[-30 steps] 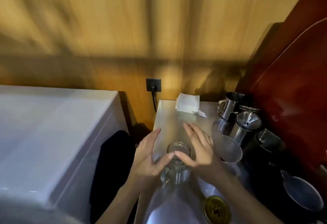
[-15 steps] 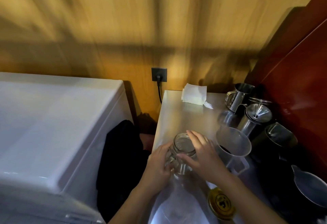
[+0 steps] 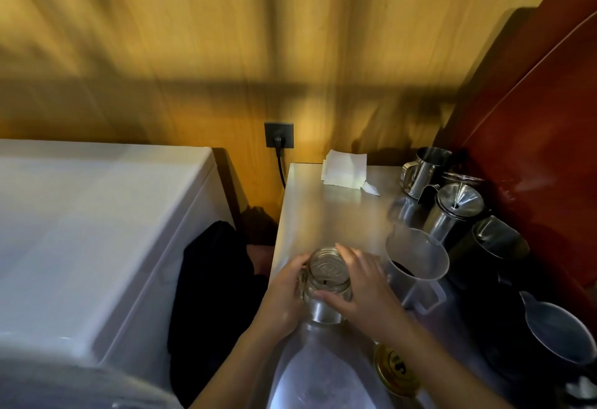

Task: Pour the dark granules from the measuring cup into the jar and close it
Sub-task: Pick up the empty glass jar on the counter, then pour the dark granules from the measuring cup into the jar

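A clear glass jar (image 3: 328,274) stands open on the steel counter (image 3: 326,215), with nothing visible inside it. My left hand (image 3: 286,292) wraps its left side. My right hand (image 3: 361,282) cups its right side, thumb across the front. Just to the right stands a translucent plastic measuring cup (image 3: 416,263), upright, with dark granules at its bottom. A gold lid (image 3: 395,368) lies flat on the counter near my right forearm.
Steel pitchers (image 3: 426,169), a pot topped with a funnel (image 3: 457,205) and dark jugs (image 3: 494,244) crowd the counter's right side against a red wall. Folded white paper (image 3: 345,171) lies at the back. A white appliance (image 3: 97,231) stands left, across a gap.
Both hands have closed around the jar, from open fingers near its rim to a firm hold on its sides. The camera has tilted, so the scene sits lower in view.
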